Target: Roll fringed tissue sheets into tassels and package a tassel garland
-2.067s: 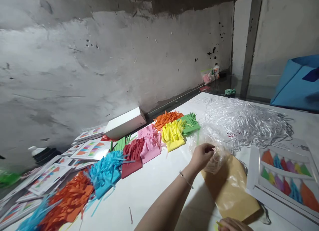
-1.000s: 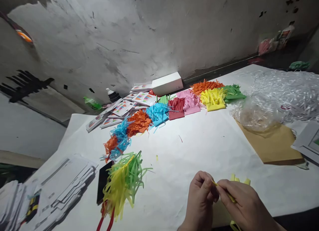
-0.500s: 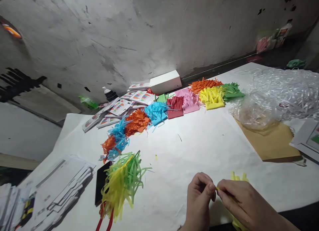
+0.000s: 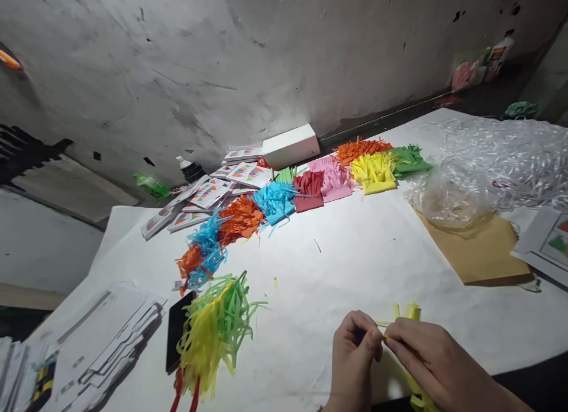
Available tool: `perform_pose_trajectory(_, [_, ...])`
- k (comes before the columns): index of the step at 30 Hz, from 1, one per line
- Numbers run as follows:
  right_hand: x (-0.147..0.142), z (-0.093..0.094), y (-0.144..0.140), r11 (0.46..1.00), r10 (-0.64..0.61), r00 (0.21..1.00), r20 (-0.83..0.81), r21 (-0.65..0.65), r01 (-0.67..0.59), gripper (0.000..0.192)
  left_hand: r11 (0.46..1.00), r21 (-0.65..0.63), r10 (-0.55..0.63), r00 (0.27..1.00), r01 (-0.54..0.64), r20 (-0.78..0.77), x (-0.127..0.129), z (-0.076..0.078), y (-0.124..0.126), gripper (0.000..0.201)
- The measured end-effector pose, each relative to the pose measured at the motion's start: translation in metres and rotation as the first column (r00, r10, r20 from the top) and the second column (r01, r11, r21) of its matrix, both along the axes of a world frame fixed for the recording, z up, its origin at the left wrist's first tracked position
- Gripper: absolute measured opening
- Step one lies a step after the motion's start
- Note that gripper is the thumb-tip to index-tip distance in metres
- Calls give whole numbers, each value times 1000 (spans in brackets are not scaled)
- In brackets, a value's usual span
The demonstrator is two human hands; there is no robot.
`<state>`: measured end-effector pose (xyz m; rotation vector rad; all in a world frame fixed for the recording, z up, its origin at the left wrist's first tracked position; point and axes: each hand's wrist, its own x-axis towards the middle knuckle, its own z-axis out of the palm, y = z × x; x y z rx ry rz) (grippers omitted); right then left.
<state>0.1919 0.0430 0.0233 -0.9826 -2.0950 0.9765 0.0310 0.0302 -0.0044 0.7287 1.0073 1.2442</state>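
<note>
Yellow fringed paper (image 4: 413, 312) passes through my right hand (image 4: 432, 356), its strips sticking out above and below the closed fingers. My left hand (image 4: 356, 356) is closed in a pinch, its thumb and fingertips meeting a thin yellow twist of that paper between the two hands. Most of the yellow piece is hidden by the right hand. To the left lies a yellow and green paper tassel (image 4: 217, 329) with red ribbon (image 4: 195, 394) below, partly over a black phone-like slab (image 4: 177, 329).
Folded fringed papers, such as blue (image 4: 275, 202), dark red (image 4: 309, 192) and yellow (image 4: 376, 174), curve across the white-covered table. Printed packs (image 4: 208, 193) and a white box (image 4: 290, 145) stand behind. Clear plastic strands (image 4: 510, 163) and a brown envelope (image 4: 483, 252) lie right, stacked papers (image 4: 110, 341) left.
The view has shifted slightly. The yellow strips above my right hand have moved left and changed angle, and a thin strand now shows above the pinch. Both hands keep their hold.
</note>
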Motion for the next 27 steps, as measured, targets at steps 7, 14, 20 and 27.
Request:
perform_pose_trajectory(7, [-2,-3,-2,992,-56,998,-12,112,57,26,997,-48,-63,994,59,-85,-2,4,0,50])
perform_pose_trajectory(14, [-5,-8,-5,957,-90,996,12,276,83,25,997,-63,-50,996,46,-69,-2,1,-1,47])
perform_pose_trajectory(20, [-6,-13,-5,952,-124,992,22,285,113,24,994,-59,-96,992,91,-86,-5,3,-2,43])
perform_pose_trajectory(27, [-3,-15,-6,965,-99,994,36,247,87,26,995,-42,-91,984,85,-156,-7,6,-3,44])
